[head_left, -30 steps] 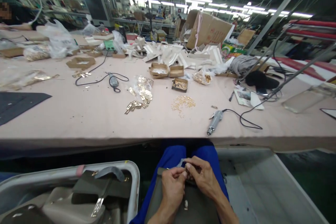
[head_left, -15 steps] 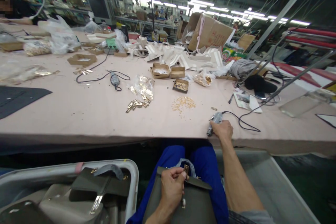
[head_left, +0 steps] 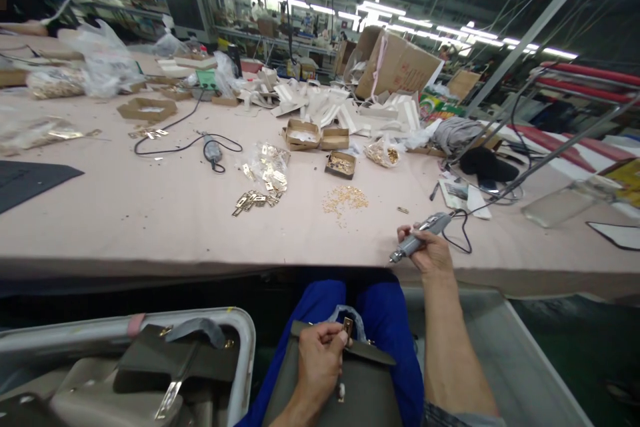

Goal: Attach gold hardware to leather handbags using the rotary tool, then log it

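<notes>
A grey-green leather bag [head_left: 350,387] lies on my lap over blue trousers. My left hand [head_left: 320,357] is closed in a pinch on a small gold clasp [head_left: 347,327] at the bag's top edge. My right hand [head_left: 427,250] is raised at the table's front edge, fingers wrapped round a grey corded electric screwdriver [head_left: 420,235] with its tip pointing left and down. Its black cable [head_left: 457,233] trails back onto the pink table [head_left: 150,213].
On the table lie gold metal fittings [head_left: 255,199], a heap of small gold screws [head_left: 345,199], small cardboard boxes [head_left: 320,137], a second corded tool [head_left: 211,147] and plastic bags. A grey bin [head_left: 240,340] with more bags stands at my left; a large carton [head_left: 395,63] sits far back.
My right hand left the bag, reached to the table edge, took hold of the electric screwdriver and lifted it. My left hand stayed on the clasp.
</notes>
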A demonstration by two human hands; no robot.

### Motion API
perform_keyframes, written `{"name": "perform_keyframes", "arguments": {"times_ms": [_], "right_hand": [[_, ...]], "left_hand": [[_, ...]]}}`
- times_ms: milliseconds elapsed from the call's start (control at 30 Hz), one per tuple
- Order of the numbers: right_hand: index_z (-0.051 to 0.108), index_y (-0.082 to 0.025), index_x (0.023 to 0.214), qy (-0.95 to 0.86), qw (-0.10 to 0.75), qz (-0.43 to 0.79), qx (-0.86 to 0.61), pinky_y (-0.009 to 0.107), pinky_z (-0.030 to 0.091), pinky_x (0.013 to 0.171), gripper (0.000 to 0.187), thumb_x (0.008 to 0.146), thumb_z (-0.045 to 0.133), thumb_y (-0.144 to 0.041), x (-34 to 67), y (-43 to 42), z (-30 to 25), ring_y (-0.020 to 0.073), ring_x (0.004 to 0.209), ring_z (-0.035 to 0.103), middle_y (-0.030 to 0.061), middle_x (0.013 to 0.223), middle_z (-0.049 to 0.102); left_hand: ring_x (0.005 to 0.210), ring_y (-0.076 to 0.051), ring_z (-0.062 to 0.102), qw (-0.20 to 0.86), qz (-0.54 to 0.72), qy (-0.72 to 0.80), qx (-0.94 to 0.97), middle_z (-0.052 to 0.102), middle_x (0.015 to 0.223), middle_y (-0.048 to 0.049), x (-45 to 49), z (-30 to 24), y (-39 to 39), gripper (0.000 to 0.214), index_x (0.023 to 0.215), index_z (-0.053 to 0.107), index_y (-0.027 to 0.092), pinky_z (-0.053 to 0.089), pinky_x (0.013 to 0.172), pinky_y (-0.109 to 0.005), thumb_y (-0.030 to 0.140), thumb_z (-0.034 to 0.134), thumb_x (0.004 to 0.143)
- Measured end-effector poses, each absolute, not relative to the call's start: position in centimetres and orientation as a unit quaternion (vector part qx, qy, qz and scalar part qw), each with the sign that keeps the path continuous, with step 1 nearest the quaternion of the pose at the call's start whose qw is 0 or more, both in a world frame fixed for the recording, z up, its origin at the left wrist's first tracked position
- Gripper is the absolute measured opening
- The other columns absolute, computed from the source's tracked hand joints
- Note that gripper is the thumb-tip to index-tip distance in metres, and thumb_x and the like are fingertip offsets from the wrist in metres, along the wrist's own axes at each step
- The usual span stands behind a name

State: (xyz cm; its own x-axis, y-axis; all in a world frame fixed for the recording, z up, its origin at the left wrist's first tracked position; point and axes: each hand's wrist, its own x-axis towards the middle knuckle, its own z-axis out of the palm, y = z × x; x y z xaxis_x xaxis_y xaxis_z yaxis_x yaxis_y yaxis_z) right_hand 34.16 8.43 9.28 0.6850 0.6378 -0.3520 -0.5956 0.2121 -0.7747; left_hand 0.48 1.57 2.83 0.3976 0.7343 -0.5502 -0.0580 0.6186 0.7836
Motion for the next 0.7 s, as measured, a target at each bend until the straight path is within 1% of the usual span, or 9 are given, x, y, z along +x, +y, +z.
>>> {"name": "perform_keyframes", "arguments": {"times_ms": [100,133,200,267,367,433,500,600,700], "right_hand": [[0.065,-0.018,0.102,0.002,0.778,0.446,-0.442,0.041,0.068,0.086,0.041,0.065,0.066,0.000,33.2,9.6,10.1,0.0251,0.110,0.076,0.0098,0.113,0.075],[0.066,-0.019,0.108,0.007,0.781,0.451,-0.432,0.044,0.068,0.090,0.046,0.066,0.064,0.000,33.1,10.0,10.2,0.0243,0.112,0.076,0.0091,0.117,0.076],[0.067,-0.020,0.113,0.034,0.787,0.450,-0.421,0.051,0.064,0.098,0.053,0.066,0.059,0.003,32.9,11.1,10.4,0.0200,0.105,0.077,0.0043,0.114,0.077],[0.066,-0.020,0.111,0.069,0.793,0.442,-0.414,0.055,0.060,0.104,0.048,0.069,0.059,0.001,33.1,12.2,10.6,0.0181,0.099,0.077,0.0007,0.105,0.078],[0.064,-0.021,0.105,0.086,0.812,0.423,-0.393,0.060,0.056,0.110,0.026,0.081,0.066,-0.009,33.7,14.2,10.5,0.0190,0.098,0.077,-0.0017,0.097,0.078],[0.063,-0.022,0.103,0.081,0.827,0.394,-0.393,0.056,0.057,0.110,0.018,0.088,0.070,-0.014,34.2,15.6,10.2,0.0166,0.093,0.077,-0.0040,0.092,0.076],[0.061,-0.021,0.101,0.074,0.842,0.350,-0.403,0.046,0.061,0.105,0.018,0.089,0.070,-0.012,34.7,17.0,9.6,0.0123,0.085,0.075,-0.0061,0.088,0.074],[0.058,-0.020,0.100,0.085,0.867,0.282,-0.402,0.032,0.064,0.089,0.021,0.089,0.070,-0.007,35.1,18.8,8.3,0.0074,0.072,0.070,-0.0080,0.083,0.069],[0.055,-0.019,0.099,0.118,0.879,0.242,-0.394,0.025,0.063,0.073,0.023,0.090,0.072,-0.006,35.1,20.2,7.1,0.0062,0.064,0.064,-0.0084,0.078,0.063]], "left_hand": [[0.042,-0.010,0.047,0.758,0.262,0.488,0.345,0.076,0.071,-0.0136,0.6,2.4,1.5,0.047,0.088,0.081,0.007,0.037,0.042,-0.023,0.051,0.081,0.070],[0.042,-0.010,0.047,0.759,0.261,0.487,0.344,0.076,0.072,-0.0136,0.6,2.2,1.5,0.047,0.088,0.081,0.007,0.037,0.042,-0.023,0.051,0.082,0.071],[0.042,-0.010,0.047,0.760,0.263,0.484,0.346,0.075,0.071,-0.0128,0.7,2.0,1.5,0.046,0.088,0.080,0.008,0.037,0.043,-0.023,0.051,0.082,0.073],[0.041,-0.009,0.046,0.760,0.266,0.480,0.349,0.074,0.067,-0.0112,0.7,1.7,1.5,0.045,0.088,0.080,0.008,0.036,0.042,-0.023,0.051,0.081,0.074],[0.040,-0.009,0.044,0.757,0.268,0.483,0.348,0.072,0.065,-0.0099,0.9,1.3,1.6,0.048,0.086,0.079,0.009,0.034,0.042,-0.023,0.054,0.082,0.073],[0.040,-0.009,0.043,0.757,0.266,0.488,0.343,0.072,0.065,-0.0101,1.1,1.1,1.7,0.050,0.086,0.080,0.010,0.033,0.042,-0.023,0.057,0.084,0.072],[0.040,-0.009,0.042,0.758,0.262,0.489,0.344,0.072,0.064,-0.0095,1.2,1.0,1.7,0.050,0.086,0.080,0.010,0.033,0.042,-0.023,0.059,0.084,0.073],[0.041,-0.009,0.042,0.754,0.270,0.488,0.348,0.068,0.060,-0.0074,1.3,1.2,1.8,0.049,0.085,0.081,0.010,0.032,0.043,-0.022,0.058,0.083,0.076],[0.041,-0.008,0.043,0.751,0.280,0.490,0.341,0.072,0.066,-0.0100,1.3,1.6,1.9,0.051,0.087,0.081,0.009,0.032,0.043,-0.022,0.058,0.084,0.075]]}}
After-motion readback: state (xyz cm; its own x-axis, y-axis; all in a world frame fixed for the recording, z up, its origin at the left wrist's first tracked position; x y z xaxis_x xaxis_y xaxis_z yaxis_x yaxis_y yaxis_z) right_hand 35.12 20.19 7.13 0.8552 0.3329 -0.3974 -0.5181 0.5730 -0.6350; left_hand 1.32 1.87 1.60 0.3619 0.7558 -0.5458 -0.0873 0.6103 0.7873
